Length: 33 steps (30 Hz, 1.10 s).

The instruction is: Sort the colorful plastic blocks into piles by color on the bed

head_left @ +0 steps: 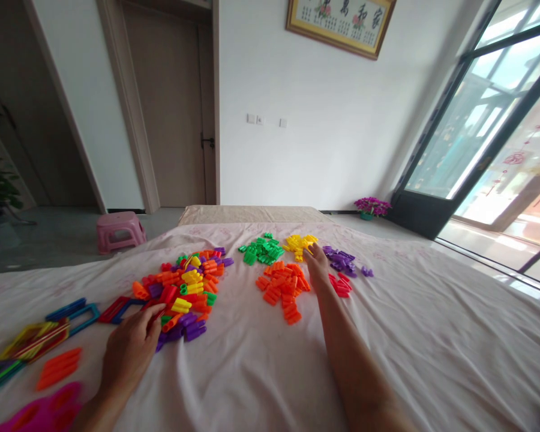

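My left hand (135, 333) is at the near left edge of a mixed pile of plastic tube-shaped building blocks (191, 288). Its fingers are drawn together on a red building block (168, 295). On the far side, my right hand (317, 264) touches the edge of the yellow block pile (299, 245). Those fingers are bent together, and what they hold is hidden. Around it lie purple blocks (341, 260), red blocks (342, 285) and a pile of orange blocks (283, 285). Green blocks (261, 249) are heaped left of the yellow ones.
Magnetic frame tiles (36, 341) lie at the left, beside an orange block piece (59, 367) and a pink object (40, 411). A wrinkled pale cloth (432, 336) covers the table. Beyond it stand a pink stool (120, 231) and a pot of magenta flowers (372, 206).
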{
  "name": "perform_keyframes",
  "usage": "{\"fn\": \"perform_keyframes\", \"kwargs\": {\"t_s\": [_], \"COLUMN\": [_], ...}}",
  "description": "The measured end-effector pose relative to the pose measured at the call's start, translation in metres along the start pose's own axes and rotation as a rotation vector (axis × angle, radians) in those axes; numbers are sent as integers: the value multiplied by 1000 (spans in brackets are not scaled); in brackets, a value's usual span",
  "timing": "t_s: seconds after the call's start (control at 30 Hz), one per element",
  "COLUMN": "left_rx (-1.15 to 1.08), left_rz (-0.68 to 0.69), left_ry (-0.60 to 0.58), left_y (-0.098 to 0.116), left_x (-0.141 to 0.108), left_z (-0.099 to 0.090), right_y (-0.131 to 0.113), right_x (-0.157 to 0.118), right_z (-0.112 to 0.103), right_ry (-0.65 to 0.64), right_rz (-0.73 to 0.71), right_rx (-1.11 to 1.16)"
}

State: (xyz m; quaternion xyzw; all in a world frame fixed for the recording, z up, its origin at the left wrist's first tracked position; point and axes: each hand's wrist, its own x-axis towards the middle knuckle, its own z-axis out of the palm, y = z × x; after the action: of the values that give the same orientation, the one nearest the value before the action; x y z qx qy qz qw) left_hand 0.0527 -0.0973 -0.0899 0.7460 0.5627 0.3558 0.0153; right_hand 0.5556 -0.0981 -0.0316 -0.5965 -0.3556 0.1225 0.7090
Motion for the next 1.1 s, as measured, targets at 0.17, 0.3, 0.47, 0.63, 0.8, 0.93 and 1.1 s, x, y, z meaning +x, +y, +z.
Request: {"fn": "perform_keyframes", "kwargs": {"t_s": [0.17, 0.3, 0.47, 0.63, 0.8, 0.93, 1.1], "left_rx": [-6, -43, -153, -252, -68, 20, 38], "left_rz": [-17, -35, -12, 12, -159, -247, -276], "left_ry": [-11, -11, -29, 20, 97, 13, -172], "left_y": [-1, 4, 18, 27, 19, -1, -11], "left_x": [1, 1, 0, -3, 22, 62, 86], "left_z": [2, -2, -7, -11, -23, -22, -10], "right_y": [1, -5, -33, -44, -32, -29, -28], "right_x": [-1, -35, -115, -169, -174, -172, -174], "right_z": [10, 48, 99, 108, 106, 108, 110], "right_ry": [18, -173, -608, -875, -940, -924, -912], "right_rz": [80, -6, -310, -464, -468, -504, -525], "right_rx": [68, -47, -287, -596, -791, -817, -828]}}
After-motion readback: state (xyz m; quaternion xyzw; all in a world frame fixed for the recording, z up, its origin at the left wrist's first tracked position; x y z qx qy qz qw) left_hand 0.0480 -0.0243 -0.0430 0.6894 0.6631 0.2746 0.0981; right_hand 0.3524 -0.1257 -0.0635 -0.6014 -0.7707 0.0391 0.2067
